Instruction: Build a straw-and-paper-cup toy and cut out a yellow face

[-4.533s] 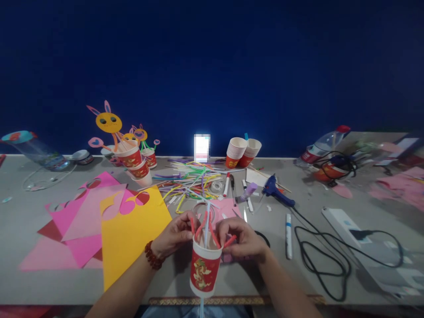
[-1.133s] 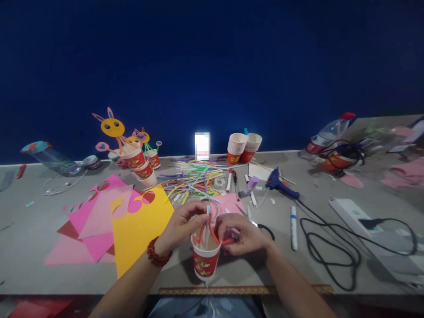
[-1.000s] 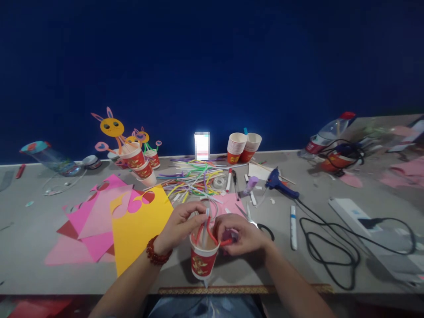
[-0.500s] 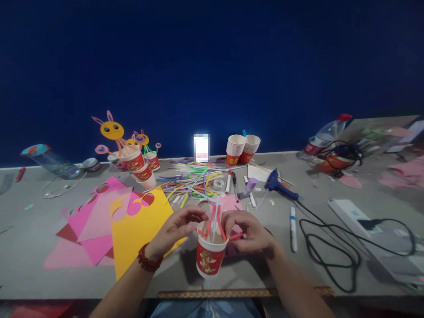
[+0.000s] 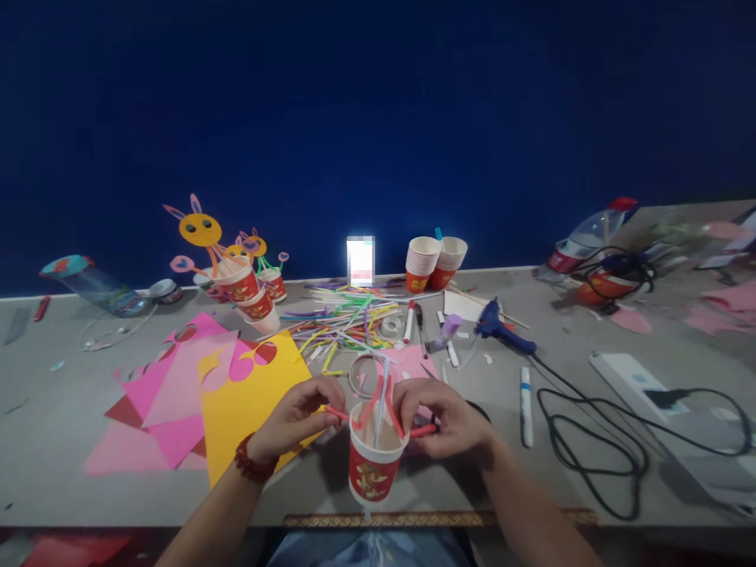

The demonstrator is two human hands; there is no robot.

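Observation:
A red paper cup (image 5: 373,472) with a gold print and white rim stands upright near the table's front edge. A pale straw (image 5: 383,398) rises from inside it, and a thin clear end shows below its base. Bent red straws (image 5: 371,403) lean against the pale one and fold outward over the rim on both sides. At the left, my left hand (image 5: 304,417) pinches the outer end of a red straw. My right hand (image 5: 442,417) is closed round the right-hand red straw at the rim, its fingertips partly hidden.
Coloured straws (image 5: 348,315) lie piled behind the cup. Yellow paper (image 5: 248,417) and pink sheets (image 5: 183,386) spread leftward, below finished bunny cups (image 5: 236,282). To the right are a glue gun (image 5: 502,331), its looped cable, a marker (image 5: 525,408) and a power strip (image 5: 631,382).
My left hand has moved slightly left, away from the rim, and the left red straw end now shows in its fingers. My right hand stays at the right rim.

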